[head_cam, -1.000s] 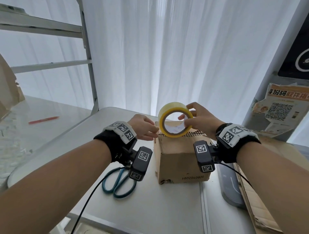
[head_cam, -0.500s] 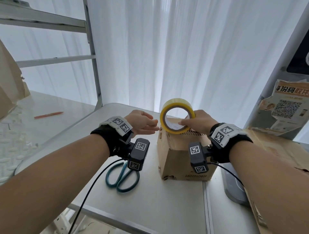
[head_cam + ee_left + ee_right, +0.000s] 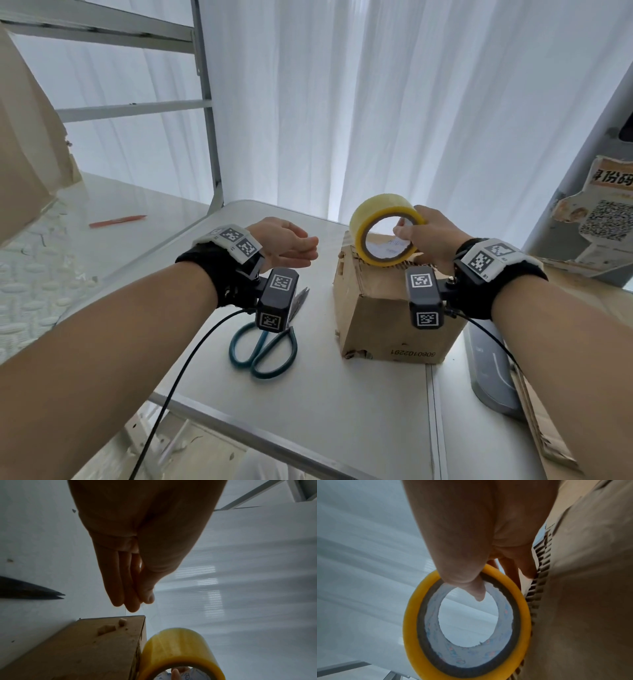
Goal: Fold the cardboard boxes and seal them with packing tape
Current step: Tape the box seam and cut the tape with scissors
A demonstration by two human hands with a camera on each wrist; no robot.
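Reading "6080102291", maybe, upside-down on cardboard box (image 3: 394,322) w/ tape roll (image 3: 383,233) atop.

"6060102291" on cardboard box (image 3: 394,318)

— What sort of place is this?
— A small packing or parcel-handling corner, not a home. At 9 o'clock a bare metal shelving rack (image 3: 205,113) carries brown cardboard (image 3: 27,137).
— Anything else?
— At 3 o'clock a torn notice with a QR code (image 3: 606,222) is stuck to a grey pillar. The folding metal table (image 3: 325,404) holds scissors (image 3: 263,349) at 6 o'clock and flattened cardboard (image 3: 544,435) at 4 o'clock. White curtains (image 3: 411,102) hang at 12 o'clock.
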